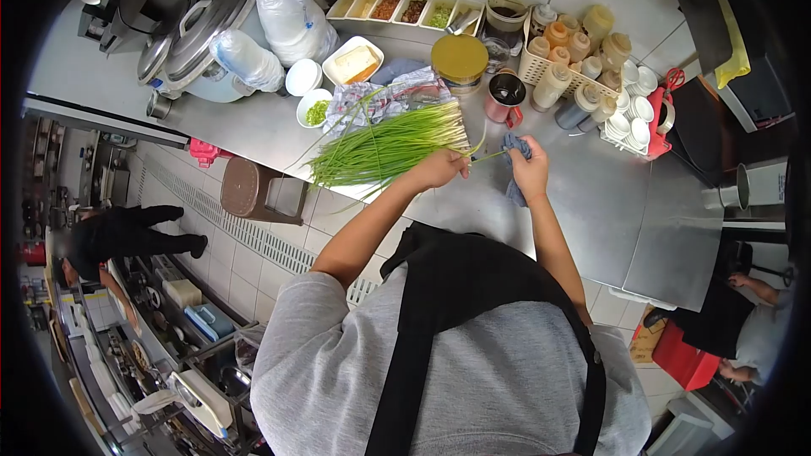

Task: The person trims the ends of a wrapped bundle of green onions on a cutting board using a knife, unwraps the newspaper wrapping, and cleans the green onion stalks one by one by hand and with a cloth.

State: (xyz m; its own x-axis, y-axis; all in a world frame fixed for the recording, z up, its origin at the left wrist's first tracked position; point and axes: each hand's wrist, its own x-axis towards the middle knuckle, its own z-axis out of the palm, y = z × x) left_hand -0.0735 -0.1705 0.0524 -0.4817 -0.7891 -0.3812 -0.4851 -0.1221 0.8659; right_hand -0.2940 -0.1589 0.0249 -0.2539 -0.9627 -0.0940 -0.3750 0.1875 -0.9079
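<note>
Green stalks (384, 148) lie in a broad bundle on the steel worktop (591, 211), at nine to ten o'clock from the hands, with their pale ends towards the left hand (439, 169). That hand, its fingers curled, pinches a thin single stalk (487, 157), which spans the gap to the right hand (530, 171). The right hand is closed on the stalk's other end and on a bunched blue-grey cloth (514, 186), which hangs below its fingers.

A patterned cloth (342, 110) lies along the bundle's upper edge, partly covered by it. Between nine and ten o'clock sits a white bowl (316, 112) of chopped greens; at ten, a white tub (353, 61) holding a yellow block and, farther out, a big metal cooker (203, 42) with plastic-wrapped stacks (291, 17) beside it. Small trays of seasonings (414, 10) line up at eleven.

Near twelve stand a red mug (505, 91) and a tub with a yellow lid (459, 59). Squeeze bottles (568, 46) crowd a pale basket at one o'clock, and white cups (638, 110) fill a rack between two and three.

Off the worktop, a brown stool (253, 190) stands on the tiles at nine, a person in black (127, 241) leans between eight and nine, and another person (756, 321) is at four.
</note>
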